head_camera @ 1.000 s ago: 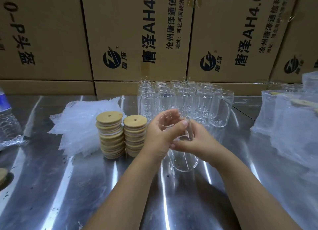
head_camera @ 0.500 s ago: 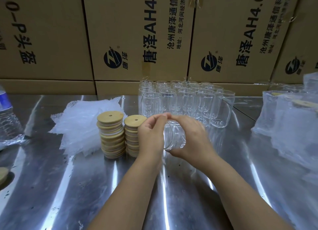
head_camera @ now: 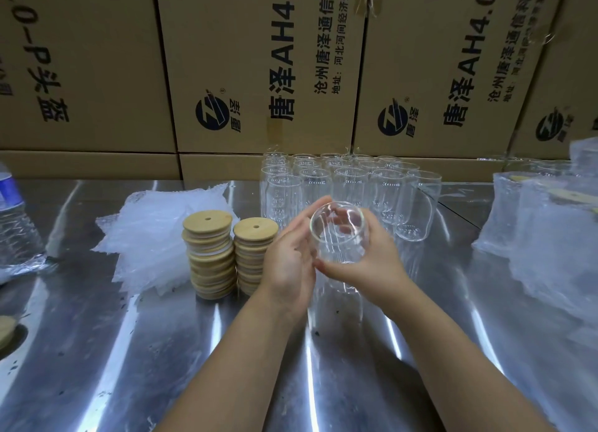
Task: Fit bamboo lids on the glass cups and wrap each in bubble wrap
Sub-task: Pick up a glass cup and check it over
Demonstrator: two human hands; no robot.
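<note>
Near lid stacks (head_camera: 210, 253), right hand (head_camera: 375, 265) grips glass cup (head_camera: 339, 240).

One glass cup in my hands, over the steel table.

My right hand (head_camera: 372, 263) grips a bare glass cup (head_camera: 339, 237) from below, tipped so its open mouth faces me, while my left hand (head_camera: 288, 263) lies flat against its left side with straight fingers. Just left of my hands, two stacks of bamboo lids (head_camera: 210, 253) stand on the table (head_camera: 161, 350), touching a heap of bubble wrap (head_camera: 152, 237). Behind, the empty cups (head_camera: 352, 185) stand upright in rows before the cardboard boxes (head_camera: 259, 59). Wrapped cups (head_camera: 550, 231) sit at far right (one bamboo edge shows through), and a water bottle (head_camera: 16, 224) at far left.
</note>
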